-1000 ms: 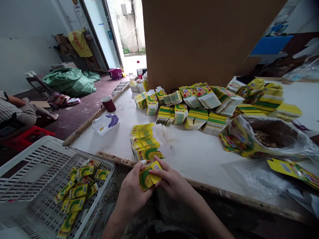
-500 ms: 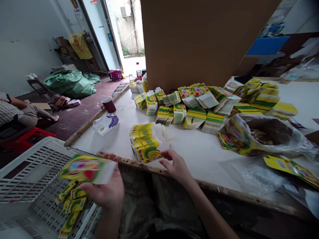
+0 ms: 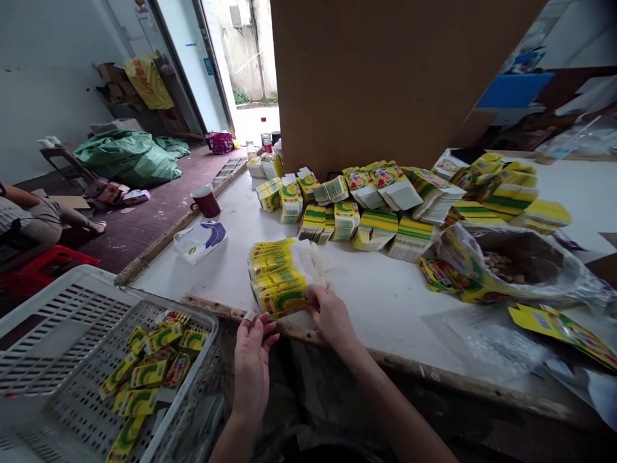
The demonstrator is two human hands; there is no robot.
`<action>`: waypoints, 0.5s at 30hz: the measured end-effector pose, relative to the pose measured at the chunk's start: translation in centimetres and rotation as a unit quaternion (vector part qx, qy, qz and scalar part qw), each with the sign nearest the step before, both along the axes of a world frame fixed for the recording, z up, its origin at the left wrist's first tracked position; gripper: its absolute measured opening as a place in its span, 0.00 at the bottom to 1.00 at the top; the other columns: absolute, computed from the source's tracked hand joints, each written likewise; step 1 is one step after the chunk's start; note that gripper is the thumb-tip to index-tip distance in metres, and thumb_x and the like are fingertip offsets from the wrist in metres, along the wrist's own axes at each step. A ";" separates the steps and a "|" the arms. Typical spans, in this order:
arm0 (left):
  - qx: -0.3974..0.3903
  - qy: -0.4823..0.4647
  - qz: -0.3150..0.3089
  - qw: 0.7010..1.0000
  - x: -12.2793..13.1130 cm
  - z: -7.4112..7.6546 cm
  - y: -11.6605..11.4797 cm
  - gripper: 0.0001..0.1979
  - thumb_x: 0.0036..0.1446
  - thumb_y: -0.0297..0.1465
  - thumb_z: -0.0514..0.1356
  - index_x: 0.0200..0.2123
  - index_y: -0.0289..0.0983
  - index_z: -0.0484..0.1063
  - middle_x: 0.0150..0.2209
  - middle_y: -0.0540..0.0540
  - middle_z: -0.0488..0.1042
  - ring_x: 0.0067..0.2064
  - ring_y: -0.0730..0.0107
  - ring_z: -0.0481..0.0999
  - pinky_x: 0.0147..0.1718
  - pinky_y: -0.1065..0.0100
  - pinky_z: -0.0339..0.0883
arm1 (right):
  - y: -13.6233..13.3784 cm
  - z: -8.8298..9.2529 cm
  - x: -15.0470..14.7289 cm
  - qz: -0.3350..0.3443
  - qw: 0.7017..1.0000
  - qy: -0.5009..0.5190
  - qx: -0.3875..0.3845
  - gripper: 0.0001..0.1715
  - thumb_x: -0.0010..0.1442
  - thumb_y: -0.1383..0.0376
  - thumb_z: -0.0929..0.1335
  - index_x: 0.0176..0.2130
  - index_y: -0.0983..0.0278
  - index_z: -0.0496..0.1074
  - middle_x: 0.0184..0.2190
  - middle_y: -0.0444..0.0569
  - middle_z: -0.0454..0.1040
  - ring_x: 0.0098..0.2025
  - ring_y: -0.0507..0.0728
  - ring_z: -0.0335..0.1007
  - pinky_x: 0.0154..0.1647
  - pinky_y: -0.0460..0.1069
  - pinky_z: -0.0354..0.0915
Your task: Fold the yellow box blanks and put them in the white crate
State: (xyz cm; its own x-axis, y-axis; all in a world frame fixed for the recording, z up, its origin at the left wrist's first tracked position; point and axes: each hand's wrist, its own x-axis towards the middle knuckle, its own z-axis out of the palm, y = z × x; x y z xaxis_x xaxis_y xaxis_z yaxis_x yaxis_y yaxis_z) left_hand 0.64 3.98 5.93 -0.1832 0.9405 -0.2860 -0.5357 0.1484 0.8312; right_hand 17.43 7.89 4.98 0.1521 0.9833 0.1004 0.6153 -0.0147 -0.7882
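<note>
The right hand (image 3: 332, 318) is pinching the right end of the nearest carton in a fanned row of flat yellow cartons (image 3: 279, 276), lying near the white table's (image 3: 385, 305) near edge. The left hand (image 3: 253, 360) is hovering just beside the row's near left corner — fingers loosely spread. At near left, a white plastic basket (image 3: 60, 337) is holding folded yellow boxes (image 3: 146, 374); farther off, a maroon mug (image 3: 207, 203) is standing.

On the table (image 3: 376, 315), a carton row (image 3: 279, 276) lies right of the basket (image 3: 81, 312) and before carton stacks (image 3: 347, 218).
</note>
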 end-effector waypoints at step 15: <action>0.141 -0.141 0.040 0.979 2.0 3.8 -0.8 0.20 0.49 0.49 0.62 0.29 0.37 0.71 0.26 0.51 0.67 0.29 0.71 0.69 0.33 0.71 0.70 | -7.0 3.7 -4.4 0.225 0.890 0.385 -0.094 0.16 0.46 0.64 0.75 0.34 0.64 0.68 0.29 0.40 0.66 0.32 0.51 0.60 0.34 0.45 0.59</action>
State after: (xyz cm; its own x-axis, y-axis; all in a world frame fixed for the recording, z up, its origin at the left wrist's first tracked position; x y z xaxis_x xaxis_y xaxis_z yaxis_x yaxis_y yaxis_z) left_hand 2.63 3.17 9.70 -0.2107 0.9752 -0.0674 -0.7500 -0.1171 0.6510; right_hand 13.07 0.91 8.71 -0.3094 0.9503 -0.0349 -0.1287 -0.0783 -0.9886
